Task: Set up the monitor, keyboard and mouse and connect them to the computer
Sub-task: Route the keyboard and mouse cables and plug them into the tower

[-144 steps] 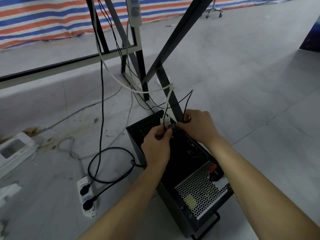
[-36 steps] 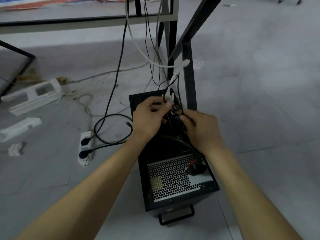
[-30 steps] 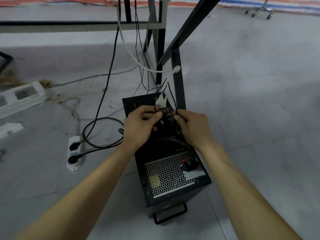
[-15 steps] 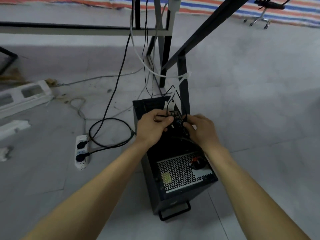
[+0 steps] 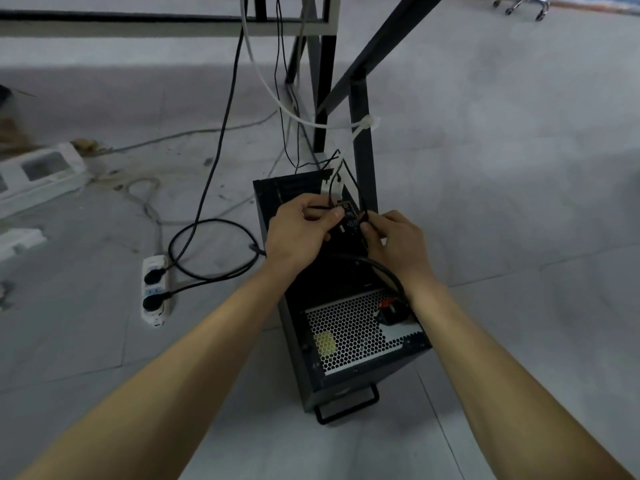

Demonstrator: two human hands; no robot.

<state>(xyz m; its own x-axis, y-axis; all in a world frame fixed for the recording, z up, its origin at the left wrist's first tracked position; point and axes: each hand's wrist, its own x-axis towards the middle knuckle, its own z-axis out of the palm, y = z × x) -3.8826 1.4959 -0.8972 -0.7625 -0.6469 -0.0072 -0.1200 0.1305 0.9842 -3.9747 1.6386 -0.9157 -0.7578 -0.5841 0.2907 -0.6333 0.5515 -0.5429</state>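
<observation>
Grey, scuffed concrete floor (image 5: 519,202) carries a boxy black metal computer (image 5: 298,358), rear face up, with a honeycomb mesh grille (image 5: 346,327). Over its port panel the left hand (image 5: 298,230) pinches a thin black cable (image 5: 320,206); the right hand (image 5: 398,244) curls its fingers round a second black cable (image 5: 360,202). Left of the computer lies a white plastic power strip (image 5: 156,292).

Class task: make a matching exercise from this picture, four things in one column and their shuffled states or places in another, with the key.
1 power strip
2 white cable
3 computer case
4 right hand

A pinches a thin black cable
B crosses the desk leg
C holds two black plugs
D lies on the floor, vent grille up

Pairs: 1-C, 2-B, 3-D, 4-A
</observation>
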